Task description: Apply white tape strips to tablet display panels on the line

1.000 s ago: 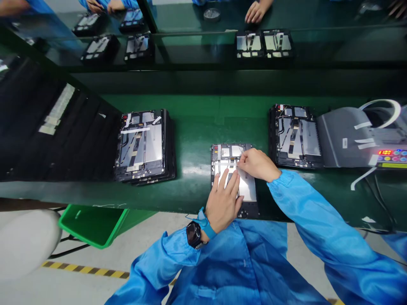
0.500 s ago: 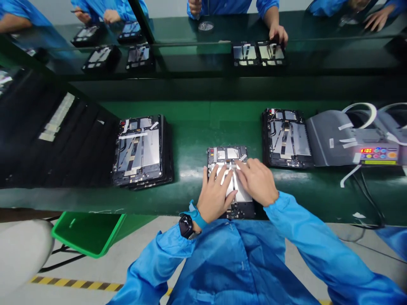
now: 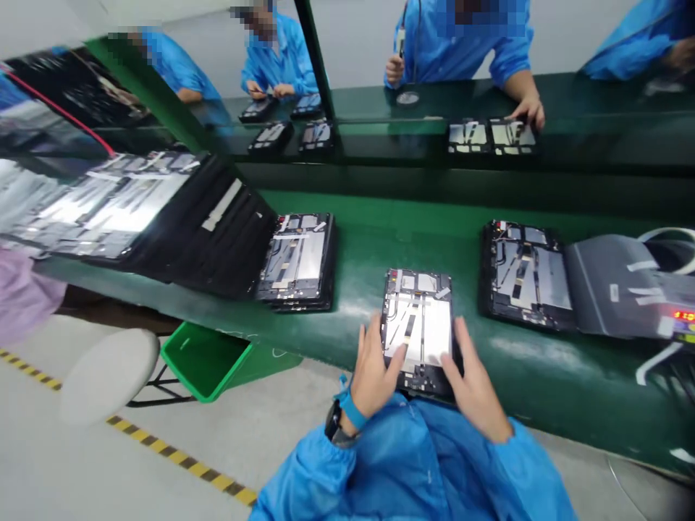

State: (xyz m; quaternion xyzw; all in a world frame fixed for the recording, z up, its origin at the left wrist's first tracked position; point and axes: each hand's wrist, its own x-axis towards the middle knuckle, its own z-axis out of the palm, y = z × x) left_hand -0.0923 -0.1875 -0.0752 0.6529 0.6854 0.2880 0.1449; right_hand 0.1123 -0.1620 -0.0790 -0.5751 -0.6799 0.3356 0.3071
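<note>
Between hands [image 3: 376, 373], open-backed device [image 3: 434, 325] lies on green bench [image 3: 352, 289].

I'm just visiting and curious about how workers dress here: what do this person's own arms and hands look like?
Both hands, left and right, are bare. Loose, shiny blue sleeves cover the arms down to the wrists. The left wrist wears a blue band and a dark watch.

Near left, we see a pale stool [image 3: 111, 376] beside a green bin [image 3: 266, 363], with striped tape [image 3: 184, 460] on the floor [image 3: 70, 477]; at the far side, a blue-clad co-worker [image 3: 459, 52]; right, a red display [image 3: 683, 315].
</note>
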